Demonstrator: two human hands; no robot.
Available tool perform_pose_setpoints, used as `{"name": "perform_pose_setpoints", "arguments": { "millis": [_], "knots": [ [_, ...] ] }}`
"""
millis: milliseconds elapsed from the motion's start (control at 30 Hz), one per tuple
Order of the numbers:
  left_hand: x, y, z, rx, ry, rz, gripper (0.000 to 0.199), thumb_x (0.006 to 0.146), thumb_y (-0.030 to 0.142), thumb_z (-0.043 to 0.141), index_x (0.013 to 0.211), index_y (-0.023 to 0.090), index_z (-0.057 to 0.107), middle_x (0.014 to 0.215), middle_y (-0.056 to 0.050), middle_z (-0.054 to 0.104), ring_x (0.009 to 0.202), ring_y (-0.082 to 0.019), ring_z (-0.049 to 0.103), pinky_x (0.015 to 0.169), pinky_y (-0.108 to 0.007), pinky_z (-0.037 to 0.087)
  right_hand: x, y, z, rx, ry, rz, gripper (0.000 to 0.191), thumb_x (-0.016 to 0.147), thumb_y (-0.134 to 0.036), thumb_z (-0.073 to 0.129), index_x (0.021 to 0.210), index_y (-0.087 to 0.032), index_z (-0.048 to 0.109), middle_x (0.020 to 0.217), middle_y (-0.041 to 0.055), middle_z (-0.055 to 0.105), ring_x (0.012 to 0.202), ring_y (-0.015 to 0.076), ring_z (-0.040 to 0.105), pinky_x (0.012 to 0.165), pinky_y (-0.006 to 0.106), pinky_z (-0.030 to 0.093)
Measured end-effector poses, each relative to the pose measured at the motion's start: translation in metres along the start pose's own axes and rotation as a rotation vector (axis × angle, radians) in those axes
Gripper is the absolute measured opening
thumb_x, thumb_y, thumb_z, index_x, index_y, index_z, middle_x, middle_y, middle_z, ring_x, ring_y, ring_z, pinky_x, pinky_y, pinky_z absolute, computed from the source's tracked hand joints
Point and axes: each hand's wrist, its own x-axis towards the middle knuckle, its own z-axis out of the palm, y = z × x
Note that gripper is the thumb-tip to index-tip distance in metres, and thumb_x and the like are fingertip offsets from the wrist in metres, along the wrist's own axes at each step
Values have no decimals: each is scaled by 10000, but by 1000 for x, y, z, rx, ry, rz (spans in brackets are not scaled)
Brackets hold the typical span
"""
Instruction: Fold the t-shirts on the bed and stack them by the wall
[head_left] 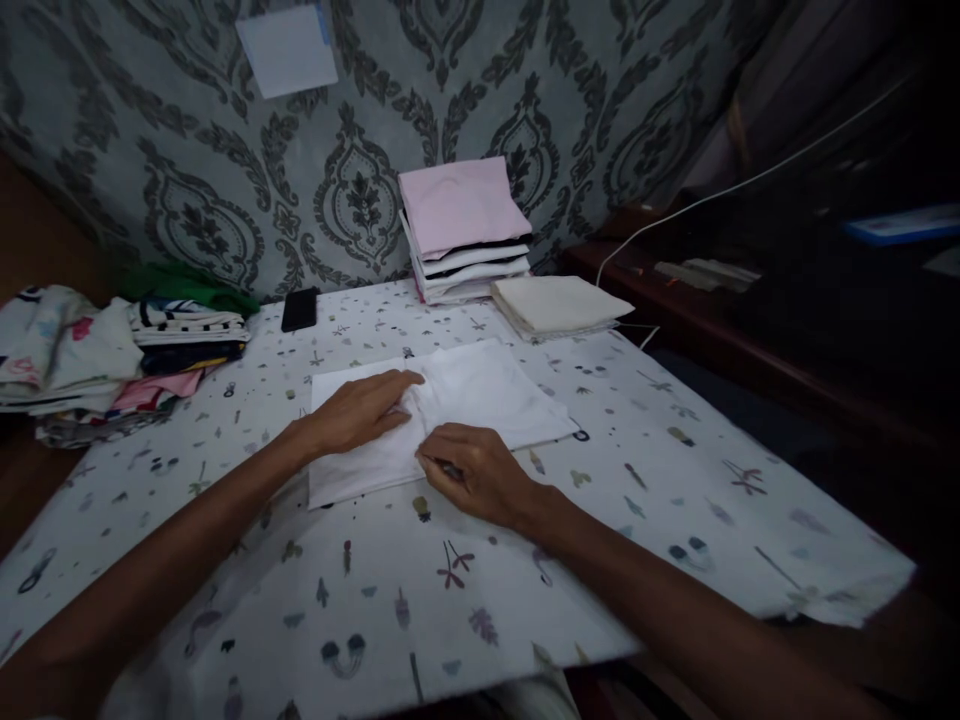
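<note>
A white cloth (487, 390) lies flat and folded on the patterned table cover (375, 610), with a crease running down near its middle. My left hand (364, 408) rests on the left half of the cloth, its fingers spread a little and reaching to the crease. At the near edge of the cloth, by the lower end of the crease, my right hand (472, 468) is closed, its fingertips pinching the white fabric.
Behind the cloth stands a stack of folded fabric with a pink piece (465, 205) on top. Right of it lies a cream folded pile (562, 303). A black phone (300, 309) and heaped patterned clothes (90, 350) are at the left.
</note>
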Motion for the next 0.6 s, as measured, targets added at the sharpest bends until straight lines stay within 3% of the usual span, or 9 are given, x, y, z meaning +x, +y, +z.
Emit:
{"name": "perform_pose_setpoints", "arguments": {
  "millis": [100, 200, 300, 400, 500, 600],
  "knots": [
    [-16, 1, 13, -52, 216, -132, 351, 1002, 375, 372, 1294, 210, 477, 1080, -72, 634, 959, -215, 611, 818, -348, 501, -1, -1, -3, -41, 39, 35, 294, 953, -177, 474, 699, -181, 621, 644, 30, 621, 606, 145, 566, 550, 263, 442],
    [-36, 3, 30, 6, 297, -146, 428, 1021, 443, 317, 1315, 186, 493, 1273, -134, 616, 1186, -264, 574, 990, -435, 475, 4, -3, -3, -56, 80, 70, 267, 966, -190, 463, 796, -178, 668, 733, 68, 682, 701, 189, 622, 629, 314, 510],
    [-50, 7, 49, 99, 221, -95, 592, 1006, 539, 311, 1473, 179, 366, 1529, -169, 438, 1433, -301, 374, 1155, -517, 329, 24, -11, 7, -56, 32, 105, 308, 998, -223, 389, 1086, -162, 679, 1090, 146, 719, 1027, 256, 655, 881, 422, 548],
    [-54, 11, 59, 111, 120, -32, 586, 1015, 522, 292, 1506, 209, 346, 1530, -139, 456, 1461, -300, 338, 1199, -554, 240, 56, -19, 26, -68, -155, 188, 475, 1027, -339, 318, 1366, -88, 536, 1458, 213, 515, 1380, 290, 455, 1103, 475, 426],
    [-53, 13, 59, 94, 76, -4, 553, 1015, 511, 302, 1477, 226, 412, 1474, -112, 531, 1437, -304, 384, 1208, -543, 228, 85, -14, 46, -86, -344, 338, 604, 1027, -429, 305, 1469, -32, 413, 1580, 225, 335, 1498, 290, 259, 1199, 466, 290],
    [-57, 14, 59, 131, 77, -59, 677, 984, 618, 292, 1516, 202, 333, 1566, -134, 405, 1498, -291, 267, 1236, -524, 153, 100, 4, 58, -161, -404, 523, 619, 1030, -437, 291, 1486, -31, 389, 1600, 215, 298, 1519, 292, 188, 1230, 482, 175]
  ]
}}
